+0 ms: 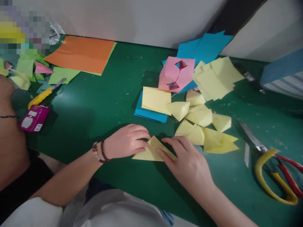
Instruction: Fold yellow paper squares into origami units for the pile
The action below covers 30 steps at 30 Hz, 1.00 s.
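Note:
A yellow sheet of paper folded into a triangle (153,148) lies on the green table in front of me, its peak pointing away. My left hand (127,141) rests at its left side with fingers spread, fingertips touching the slope; the thumb is hidden. On the right side, my right hand (189,157) lays its thumb on the paper, while the index finger reaches past the right slope, apart from the thumb. Just beyond are several folded yellow paper pieces (199,115) and a stack of yellow squares (156,99) on blue paper (151,116).
Scissors with yellow handles (262,164) and red-handled pliers (288,176) lie at right. A pink folded paper model (176,74) sits behind. At left are orange paper (82,53), a yellow-handled knife (42,96), a magenta box (35,118) and another person's arm (11,138).

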{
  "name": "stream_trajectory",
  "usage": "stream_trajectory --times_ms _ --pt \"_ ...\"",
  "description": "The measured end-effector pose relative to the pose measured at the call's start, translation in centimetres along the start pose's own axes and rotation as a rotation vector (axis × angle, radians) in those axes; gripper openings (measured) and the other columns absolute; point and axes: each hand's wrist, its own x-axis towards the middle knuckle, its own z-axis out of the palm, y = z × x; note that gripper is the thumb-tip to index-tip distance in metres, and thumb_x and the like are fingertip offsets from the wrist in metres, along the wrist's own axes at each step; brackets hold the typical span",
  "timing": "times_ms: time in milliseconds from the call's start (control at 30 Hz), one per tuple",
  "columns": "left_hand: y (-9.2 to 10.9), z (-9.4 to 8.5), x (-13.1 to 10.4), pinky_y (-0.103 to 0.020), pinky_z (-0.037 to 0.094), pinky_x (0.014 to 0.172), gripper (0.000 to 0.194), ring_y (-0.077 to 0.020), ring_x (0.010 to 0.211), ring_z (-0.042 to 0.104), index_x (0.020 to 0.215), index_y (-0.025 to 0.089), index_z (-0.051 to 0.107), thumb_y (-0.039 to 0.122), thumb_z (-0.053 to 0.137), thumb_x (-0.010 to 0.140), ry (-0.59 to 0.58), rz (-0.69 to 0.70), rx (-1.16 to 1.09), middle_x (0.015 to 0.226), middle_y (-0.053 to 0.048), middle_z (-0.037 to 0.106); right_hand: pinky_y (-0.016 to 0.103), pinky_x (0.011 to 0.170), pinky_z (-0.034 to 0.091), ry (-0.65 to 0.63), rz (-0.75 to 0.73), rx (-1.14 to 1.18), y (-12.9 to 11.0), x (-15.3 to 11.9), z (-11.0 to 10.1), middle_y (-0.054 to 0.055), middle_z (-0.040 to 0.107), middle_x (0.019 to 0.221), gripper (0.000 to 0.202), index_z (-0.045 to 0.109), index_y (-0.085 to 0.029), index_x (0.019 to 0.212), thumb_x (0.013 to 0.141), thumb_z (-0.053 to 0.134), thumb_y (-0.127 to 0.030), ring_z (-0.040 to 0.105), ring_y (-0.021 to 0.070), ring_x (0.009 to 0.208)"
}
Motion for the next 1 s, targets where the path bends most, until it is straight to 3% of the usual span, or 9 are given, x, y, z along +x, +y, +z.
stream_trajectory --times_ms 167,400,533,800,1000 --pt "0.2 -0.2 0.0 -0.036 0.049 0.09 0.017 -0.0223 0.107 0.061 0.084 0.016 0.07 0.026 0.058 0.092 0.003 -0.009 -0.021 0.101 -0.006 0.071 0.027 0.055 0.043 -0.036 -0.015 -0.069 -0.2 -0.3 -0.6 0.005 0.063 0.078 0.033 0.063 -0.017 0.093 0.096 0.046 -0.044 0.061 0.0165 0.066" --pt "0.0 -0.2 -0.4 -0.041 0.047 0.094 0.038 -0.0271 0.112 0.059 0.083 0.016 0.068 0.053 0.066 0.083 -0.049 0.028 -0.102 0.105 -0.008 0.071 0.028 0.054 0.04 -0.049 -0.028 -0.063 -0.1 -0.2 -0.7 0.004 0.064 0.072 0.036 0.06 -0.016 0.099 0.098 0.04 -0.046 0.06 0.0165 0.061" --pt "0.0 -0.1 -0.5 -0.04 0.047 0.092 0.033 -0.0272 0.114 0.058 0.08 0.017 0.067 0.049 0.07 0.081 -0.075 0.04 -0.082 0.105 -0.006 0.071 0.028 0.057 0.044 -0.07 0.006 0.005 0.0 -0.3 -1.0 0.003 0.064 0.072 0.037 0.061 -0.016 0.1 0.096 0.044 -0.049 0.062 0.0172 0.064" --pt "0.1 0.0 -0.5 -0.041 0.047 0.094 0.03 -0.0268 0.113 0.058 0.08 0.016 0.067 0.046 0.07 0.082 -0.07 0.052 -0.089 0.105 -0.006 0.071 0.023 0.051 0.044 -0.133 0.095 0.195 0.1 -0.1 -1.1 0.0 0.065 0.07 0.02 0.062 -0.018 0.101 0.095 0.047 -0.03 0.061 0.0124 0.057" --pt "0.1 0.0 -0.5 -0.041 0.047 0.093 0.037 -0.0273 0.112 0.059 0.087 0.016 0.069 0.053 0.069 0.081 -0.062 0.048 -0.099 0.105 -0.008 0.071 0.022 0.05 0.04 -0.087 0.042 0.1 -0.1 -0.1 -0.4 0.002 0.066 0.073 0.024 0.066 -0.018 0.093 0.097 0.044 -0.026 0.06 0.0111 0.056"
